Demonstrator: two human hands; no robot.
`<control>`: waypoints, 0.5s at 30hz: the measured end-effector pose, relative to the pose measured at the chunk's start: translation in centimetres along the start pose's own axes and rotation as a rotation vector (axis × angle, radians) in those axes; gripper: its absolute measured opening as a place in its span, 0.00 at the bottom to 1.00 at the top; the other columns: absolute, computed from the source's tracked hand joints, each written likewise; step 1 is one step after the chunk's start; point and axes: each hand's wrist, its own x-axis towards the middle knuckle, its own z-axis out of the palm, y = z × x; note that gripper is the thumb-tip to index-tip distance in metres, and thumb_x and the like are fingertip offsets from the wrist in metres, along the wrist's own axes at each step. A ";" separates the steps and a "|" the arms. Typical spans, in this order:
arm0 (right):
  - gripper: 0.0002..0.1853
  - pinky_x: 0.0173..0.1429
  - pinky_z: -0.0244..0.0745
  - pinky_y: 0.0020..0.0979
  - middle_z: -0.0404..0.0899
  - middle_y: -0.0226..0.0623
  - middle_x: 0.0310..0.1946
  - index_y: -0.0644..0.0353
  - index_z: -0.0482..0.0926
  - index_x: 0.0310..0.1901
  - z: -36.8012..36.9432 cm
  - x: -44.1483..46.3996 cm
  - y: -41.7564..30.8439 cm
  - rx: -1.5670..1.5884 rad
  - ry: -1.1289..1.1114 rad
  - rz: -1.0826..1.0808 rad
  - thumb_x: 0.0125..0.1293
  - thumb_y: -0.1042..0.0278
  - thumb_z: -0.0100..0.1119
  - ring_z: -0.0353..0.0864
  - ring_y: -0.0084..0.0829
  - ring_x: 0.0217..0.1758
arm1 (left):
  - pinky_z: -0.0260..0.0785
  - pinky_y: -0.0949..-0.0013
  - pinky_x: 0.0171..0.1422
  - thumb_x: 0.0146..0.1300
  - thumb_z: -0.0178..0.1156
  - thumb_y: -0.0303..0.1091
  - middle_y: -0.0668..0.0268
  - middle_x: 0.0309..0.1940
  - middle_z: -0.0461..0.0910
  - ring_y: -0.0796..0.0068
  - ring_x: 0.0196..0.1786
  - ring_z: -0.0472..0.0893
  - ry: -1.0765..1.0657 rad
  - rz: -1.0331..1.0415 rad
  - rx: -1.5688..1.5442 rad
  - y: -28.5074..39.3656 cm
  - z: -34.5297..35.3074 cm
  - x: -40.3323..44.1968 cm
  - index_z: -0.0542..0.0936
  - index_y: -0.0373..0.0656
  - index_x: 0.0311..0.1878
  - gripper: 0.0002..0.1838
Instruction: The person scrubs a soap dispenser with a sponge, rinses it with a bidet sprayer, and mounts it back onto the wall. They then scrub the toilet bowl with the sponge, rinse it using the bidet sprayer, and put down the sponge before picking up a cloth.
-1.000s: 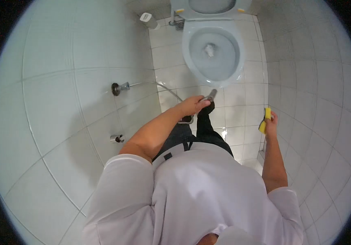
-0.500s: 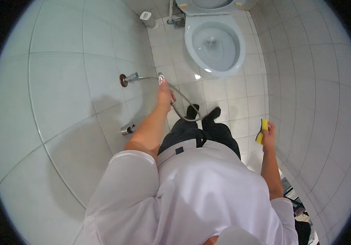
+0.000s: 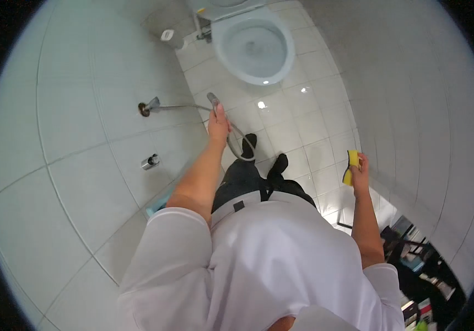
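Note:
My left hand (image 3: 219, 126) is closed around a handheld bidet sprayer (image 3: 212, 100), its head pointing away from me toward the toilet side. The sprayer's metal hose (image 3: 242, 135) loops below the hand and runs to a wall valve (image 3: 149, 106) on the left. In my right hand (image 3: 361, 175), held out to the right, is a yellow sponge (image 3: 351, 167) with a dark scouring side, gripped by its edge. A white toilet (image 3: 254, 47) stands ahead with its lid up and its bowl uncovered; it is apart from both hands.
An empty metal holder (image 3: 150, 161) is fixed on the left tiled wall. A white container (image 3: 172, 38) stands in the far left corner beside a toilet brush (image 3: 204, 35). Tiled walls close in on both sides. Assorted items (image 3: 419, 265) lie behind at lower right.
The view has turned and shifted, so the toilet and valve sit further left. More of the items at lower right shows. Both hands keep their hold on the sprayer and sponge.

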 end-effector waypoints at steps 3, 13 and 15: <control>0.26 0.44 0.66 0.28 0.63 0.38 0.45 0.51 0.59 0.52 -2.3 -2.4 2.0 0.093 0.050 0.017 0.48 0.78 0.45 0.67 0.30 0.43 | 0.57 0.75 0.17 0.57 0.44 0.55 0.69 0.13 0.64 0.80 0.13 0.63 -0.193 0.179 0.136 2.8 2.0 -1.9 0.66 0.41 0.35 0.23; 0.25 0.42 0.66 0.29 0.65 0.37 0.39 0.48 0.60 0.51 -7.1 -13.4 13.0 0.313 0.387 0.312 0.48 0.77 0.48 0.68 0.29 0.39 | 0.64 0.62 0.41 0.51 0.50 0.59 0.50 0.31 0.73 0.52 0.37 0.73 -1.071 0.565 0.942 3.3 10.7 -10.9 0.68 0.38 0.42 0.30; 0.26 0.39 0.68 0.31 0.65 0.38 0.39 0.47 0.60 0.51 -4.2 -15.8 14.0 0.360 0.485 0.352 0.48 0.77 0.48 0.69 0.31 0.39 | 0.64 0.63 0.43 0.52 0.49 0.56 0.48 0.34 0.73 0.54 0.39 0.74 -1.302 0.599 1.027 4.0 10.1 -11.2 0.66 0.34 0.46 0.31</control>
